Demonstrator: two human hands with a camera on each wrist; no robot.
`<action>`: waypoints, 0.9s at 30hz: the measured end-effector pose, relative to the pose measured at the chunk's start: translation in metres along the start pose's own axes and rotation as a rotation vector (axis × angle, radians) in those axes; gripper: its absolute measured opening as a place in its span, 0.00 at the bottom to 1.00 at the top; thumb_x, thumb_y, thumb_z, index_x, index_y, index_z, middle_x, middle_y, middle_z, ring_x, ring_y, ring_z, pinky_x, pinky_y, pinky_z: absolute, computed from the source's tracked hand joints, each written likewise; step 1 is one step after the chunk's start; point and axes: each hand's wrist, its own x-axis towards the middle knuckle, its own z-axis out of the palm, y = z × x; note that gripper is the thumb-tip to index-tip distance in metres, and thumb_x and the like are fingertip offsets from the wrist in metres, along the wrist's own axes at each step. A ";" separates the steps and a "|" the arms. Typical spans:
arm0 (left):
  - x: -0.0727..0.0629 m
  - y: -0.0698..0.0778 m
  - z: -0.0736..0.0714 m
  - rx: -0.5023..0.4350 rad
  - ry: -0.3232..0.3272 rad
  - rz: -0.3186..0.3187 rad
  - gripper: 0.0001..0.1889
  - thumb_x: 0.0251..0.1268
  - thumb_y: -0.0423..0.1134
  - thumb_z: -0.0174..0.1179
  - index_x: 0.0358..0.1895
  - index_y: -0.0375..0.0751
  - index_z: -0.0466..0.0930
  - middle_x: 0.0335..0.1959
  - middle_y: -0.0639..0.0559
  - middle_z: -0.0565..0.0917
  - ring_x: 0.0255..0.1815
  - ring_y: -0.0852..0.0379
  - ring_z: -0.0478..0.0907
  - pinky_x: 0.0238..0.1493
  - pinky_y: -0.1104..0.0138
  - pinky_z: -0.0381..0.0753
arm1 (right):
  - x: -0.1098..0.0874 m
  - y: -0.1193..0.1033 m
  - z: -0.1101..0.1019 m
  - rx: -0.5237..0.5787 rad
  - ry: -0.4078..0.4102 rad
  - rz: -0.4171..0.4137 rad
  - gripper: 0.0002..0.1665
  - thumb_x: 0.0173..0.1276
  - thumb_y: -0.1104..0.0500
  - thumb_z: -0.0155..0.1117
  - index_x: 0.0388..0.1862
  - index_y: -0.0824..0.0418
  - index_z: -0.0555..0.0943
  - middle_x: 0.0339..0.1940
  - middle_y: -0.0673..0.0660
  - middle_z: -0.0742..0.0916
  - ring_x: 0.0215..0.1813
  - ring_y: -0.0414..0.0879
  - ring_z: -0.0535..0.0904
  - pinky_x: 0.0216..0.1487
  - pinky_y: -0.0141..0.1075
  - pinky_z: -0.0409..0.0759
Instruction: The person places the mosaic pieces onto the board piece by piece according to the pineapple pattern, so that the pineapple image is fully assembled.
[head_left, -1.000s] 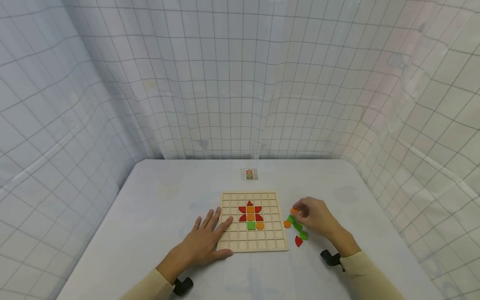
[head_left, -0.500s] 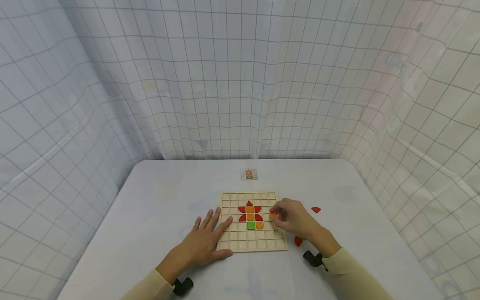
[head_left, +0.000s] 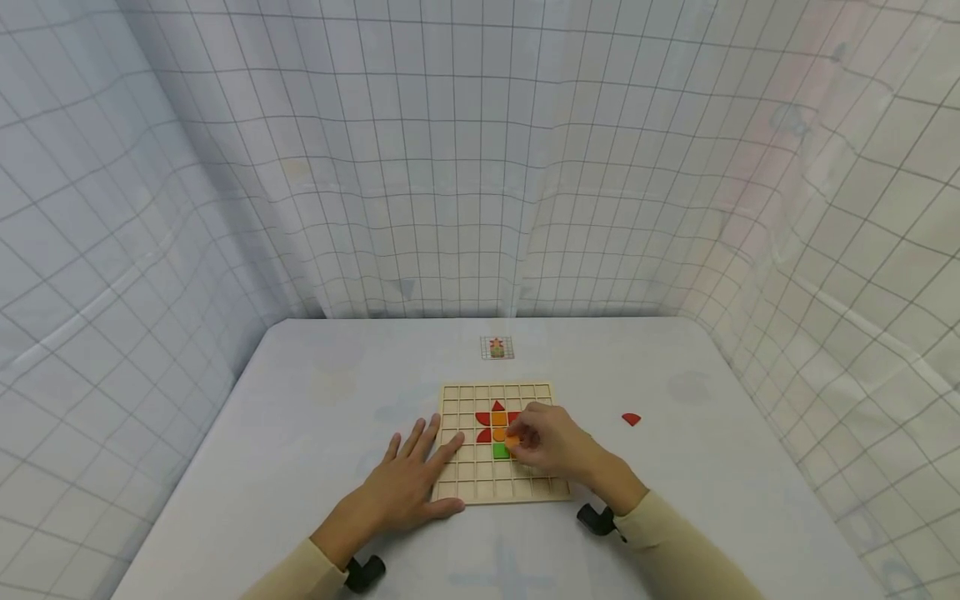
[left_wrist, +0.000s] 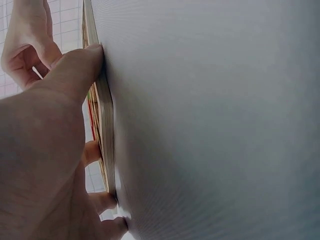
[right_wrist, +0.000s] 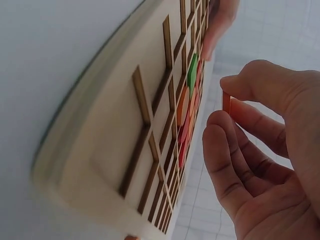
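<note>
A wooden grid board (head_left: 465, 492) lies on the table, with a green square (head_left: 501, 451), red pieces (head_left: 483, 435) and orange pieces (head_left: 499, 419) set in its cells. Above these, my right hand (head_left: 555, 446) pinches an orange disc (right_wrist: 226, 101) between thumb and fingertips; in the right wrist view the disc is edge-on and apart from the board. Another orange disc (right_wrist: 183, 106) sits in a cell next to the green square. My left hand (head_left: 408, 479) rests with fingers spread at the board's left edge, thumb touching its near corner.
Beyond the board lies a small pattern card (head_left: 497, 347). A red quarter-circle piece (head_left: 631, 418) is on the table to the right. My right hand and forearm hide the other loose pieces. Gridded white curtains (head_left: 465, 208) stand around the table.
My right hand has carried the orange disc leftward from the loose pieces to over the middle of the board. The red quarter-circle at right has come into view. My left hand has stayed put.
</note>
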 end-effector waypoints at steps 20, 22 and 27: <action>-0.002 -0.003 0.000 -0.012 -0.003 0.025 0.53 0.80 0.73 0.67 0.97 0.53 0.58 0.99 0.29 0.47 0.99 0.24 0.48 0.90 0.21 0.56 | 0.019 -0.016 0.017 -0.060 -0.084 -0.063 0.02 0.76 0.63 0.84 0.44 0.58 0.96 0.41 0.51 0.93 0.37 0.35 0.81 0.40 0.22 0.80; -0.002 -0.003 0.001 -0.007 -0.004 0.023 0.53 0.80 0.74 0.67 0.97 0.54 0.58 0.99 0.29 0.47 1.00 0.24 0.48 0.91 0.21 0.56 | 0.020 -0.017 0.018 -0.060 -0.096 -0.066 0.01 0.77 0.63 0.83 0.43 0.58 0.96 0.40 0.51 0.92 0.37 0.35 0.79 0.40 0.22 0.79; -0.001 -0.002 0.001 0.001 0.002 0.022 0.54 0.80 0.75 0.67 0.97 0.54 0.58 0.99 0.29 0.47 1.00 0.24 0.48 0.90 0.21 0.56 | 0.022 -0.019 0.019 -0.077 -0.110 -0.068 0.03 0.78 0.63 0.82 0.41 0.58 0.97 0.38 0.51 0.91 0.36 0.31 0.75 0.38 0.21 0.77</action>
